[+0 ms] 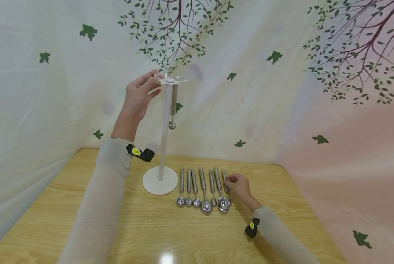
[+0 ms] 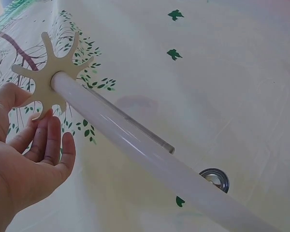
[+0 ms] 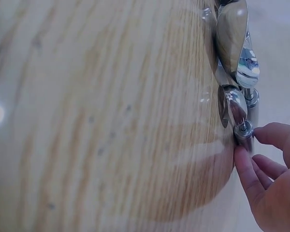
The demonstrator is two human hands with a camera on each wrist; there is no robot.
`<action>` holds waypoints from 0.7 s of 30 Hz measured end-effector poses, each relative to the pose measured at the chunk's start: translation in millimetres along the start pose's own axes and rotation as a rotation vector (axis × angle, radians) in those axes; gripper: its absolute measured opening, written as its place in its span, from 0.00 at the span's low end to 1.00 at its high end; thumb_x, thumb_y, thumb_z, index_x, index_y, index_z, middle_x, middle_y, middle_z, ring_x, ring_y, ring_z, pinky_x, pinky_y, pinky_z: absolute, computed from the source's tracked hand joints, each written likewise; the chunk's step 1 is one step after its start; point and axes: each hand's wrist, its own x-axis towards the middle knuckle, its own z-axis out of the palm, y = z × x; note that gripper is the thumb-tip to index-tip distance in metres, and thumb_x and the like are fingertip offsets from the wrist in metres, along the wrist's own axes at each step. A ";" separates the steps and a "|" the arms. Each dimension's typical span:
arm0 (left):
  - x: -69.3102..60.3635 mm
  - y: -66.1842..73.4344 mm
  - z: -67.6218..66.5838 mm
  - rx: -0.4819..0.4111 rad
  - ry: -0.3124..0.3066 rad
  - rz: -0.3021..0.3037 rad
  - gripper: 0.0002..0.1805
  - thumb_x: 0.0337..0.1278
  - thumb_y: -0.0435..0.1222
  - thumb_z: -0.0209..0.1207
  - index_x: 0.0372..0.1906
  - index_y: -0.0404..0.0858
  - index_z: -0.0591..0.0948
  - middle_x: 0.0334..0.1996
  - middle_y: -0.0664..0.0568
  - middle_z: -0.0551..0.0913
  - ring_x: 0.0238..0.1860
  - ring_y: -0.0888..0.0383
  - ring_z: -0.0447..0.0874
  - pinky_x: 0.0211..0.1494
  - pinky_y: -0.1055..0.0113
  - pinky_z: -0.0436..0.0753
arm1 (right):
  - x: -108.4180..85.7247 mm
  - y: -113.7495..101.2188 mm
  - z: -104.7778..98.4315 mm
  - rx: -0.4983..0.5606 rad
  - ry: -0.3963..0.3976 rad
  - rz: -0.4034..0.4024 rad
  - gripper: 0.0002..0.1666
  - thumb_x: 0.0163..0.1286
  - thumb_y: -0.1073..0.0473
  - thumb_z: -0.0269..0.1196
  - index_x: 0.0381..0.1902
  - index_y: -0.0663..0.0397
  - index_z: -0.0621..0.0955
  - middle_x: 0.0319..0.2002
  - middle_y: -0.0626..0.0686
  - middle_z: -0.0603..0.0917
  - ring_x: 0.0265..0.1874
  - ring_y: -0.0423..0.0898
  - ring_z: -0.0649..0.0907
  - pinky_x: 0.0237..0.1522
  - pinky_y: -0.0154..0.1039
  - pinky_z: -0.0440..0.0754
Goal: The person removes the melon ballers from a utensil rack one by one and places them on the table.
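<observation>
A white utensil stand point(image 1: 164, 135) rises from a round base on the table, with a pronged hook plate point(image 2: 47, 82) at its top. My left hand point(image 1: 138, 96) reaches up and pinches a prong of that plate between thumb and fingers. From the far right side of the plate hangs a metal melon baller point(image 1: 174, 101), partly hidden by the pole in the left wrist view. Low at the right, my right hand point(image 1: 239, 186) pinches the handle of the rightmost small melon baller point(image 3: 236, 105), its oval bowl near the table surface.
Left of the right hand, several metal scoops lie in a row, handles pointing away, among them a large scoop point(image 1: 206, 207) and another wide scoop point(image 1: 222, 204). Behind the wooden table point(image 1: 183, 238) hangs a leaf-printed cloth point(image 1: 249, 110).
</observation>
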 end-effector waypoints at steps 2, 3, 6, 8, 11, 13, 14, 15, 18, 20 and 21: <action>0.1 -0.4 -0.1 0.002 -0.001 0.002 0.27 0.68 0.37 0.63 0.68 0.33 0.76 0.50 0.53 0.83 0.53 0.58 0.82 0.75 0.55 0.71 | 0.1 -0.7 0.2 0.003 -0.001 0.008 0.11 0.62 0.70 0.71 0.41 0.71 0.85 0.36 0.65 0.87 0.28 0.43 0.86 0.31 0.34 0.88; 0.1 -0.5 -0.3 0.007 -0.004 0.004 0.27 0.68 0.37 0.63 0.68 0.33 0.75 0.50 0.54 0.83 0.53 0.58 0.82 0.75 0.55 0.71 | 0.1 -1.3 0.3 0.005 -0.001 0.016 0.11 0.62 0.70 0.71 0.41 0.71 0.85 0.37 0.64 0.87 0.28 0.43 0.86 0.31 0.34 0.88; 0.5 -1.2 -0.3 -0.003 -0.001 0.005 0.27 0.68 0.37 0.63 0.68 0.33 0.76 0.50 0.53 0.84 0.54 0.58 0.82 0.75 0.55 0.72 | 0.3 -3.4 0.1 0.005 -0.004 0.019 0.11 0.62 0.69 0.71 0.41 0.72 0.84 0.36 0.65 0.87 0.27 0.42 0.85 0.30 0.35 0.88; 0.8 -0.8 0.0 0.005 -0.007 0.012 0.27 0.68 0.37 0.63 0.68 0.33 0.75 0.50 0.53 0.84 0.54 0.57 0.82 0.75 0.56 0.72 | 1.0 -5.2 -0.7 0.004 -0.005 0.020 0.12 0.62 0.69 0.71 0.42 0.72 0.84 0.35 0.65 0.87 0.26 0.42 0.85 0.30 0.35 0.87; 1.3 -0.6 0.4 0.002 -0.009 0.016 0.26 0.69 0.36 0.62 0.68 0.32 0.75 0.49 0.53 0.84 0.54 0.56 0.82 0.74 0.55 0.72 | 2.9 -7.6 -2.4 0.001 -0.018 0.023 0.13 0.63 0.68 0.70 0.44 0.72 0.83 0.36 0.64 0.87 0.26 0.42 0.85 0.29 0.34 0.87; 1.5 -0.7 0.5 0.010 -0.012 0.020 0.27 0.69 0.36 0.62 0.69 0.32 0.74 0.49 0.54 0.84 0.53 0.57 0.82 0.74 0.55 0.72 | 5.1 -9.1 -3.8 -0.002 -0.023 0.030 0.14 0.64 0.67 0.70 0.46 0.71 0.84 0.37 0.64 0.87 0.28 0.43 0.85 0.30 0.34 0.87; 1.4 -0.6 0.6 0.003 -0.011 0.016 0.27 0.69 0.36 0.62 0.68 0.32 0.75 0.49 0.54 0.84 0.53 0.57 0.82 0.74 0.55 0.72 | 6.5 -10.3 -4.5 -0.003 -0.026 0.030 0.15 0.65 0.66 0.70 0.47 0.70 0.84 0.38 0.64 0.87 0.29 0.44 0.85 0.30 0.35 0.87; 1.3 -0.6 0.6 -0.002 -0.010 0.014 0.27 0.68 0.36 0.63 0.68 0.32 0.75 0.49 0.54 0.84 0.53 0.58 0.82 0.75 0.55 0.72 | 8.0 -11.6 -5.3 -0.005 -0.029 0.030 0.15 0.65 0.65 0.70 0.48 0.69 0.84 0.39 0.64 0.87 0.30 0.45 0.86 0.31 0.35 0.87; 1.0 -0.8 0.1 -0.002 -0.009 0.011 0.27 0.68 0.37 0.63 0.68 0.32 0.75 0.49 0.54 0.84 0.52 0.59 0.82 0.75 0.55 0.72 | 13.1 -18.9 -7.5 -0.005 -0.025 0.004 0.18 0.66 0.62 0.70 0.50 0.67 0.84 0.42 0.64 0.87 0.35 0.48 0.86 0.34 0.38 0.87; 0.7 -0.9 -0.1 -0.003 -0.008 0.011 0.27 0.68 0.37 0.63 0.68 0.33 0.75 0.49 0.54 0.84 0.51 0.59 0.82 0.75 0.55 0.72 | 16.6 -27.1 -8.5 0.008 -0.031 -0.016 0.20 0.67 0.60 0.70 0.52 0.66 0.84 0.44 0.64 0.87 0.38 0.49 0.87 0.37 0.42 0.88; 0.7 -1.0 -0.2 -0.002 -0.007 0.013 0.27 0.68 0.37 0.63 0.68 0.33 0.75 0.49 0.54 0.84 0.51 0.59 0.82 0.74 0.55 0.72 | 18.4 -32.2 -8.9 0.022 -0.039 -0.034 0.20 0.67 0.60 0.70 0.54 0.66 0.84 0.45 0.64 0.87 0.40 0.50 0.87 0.40 0.44 0.89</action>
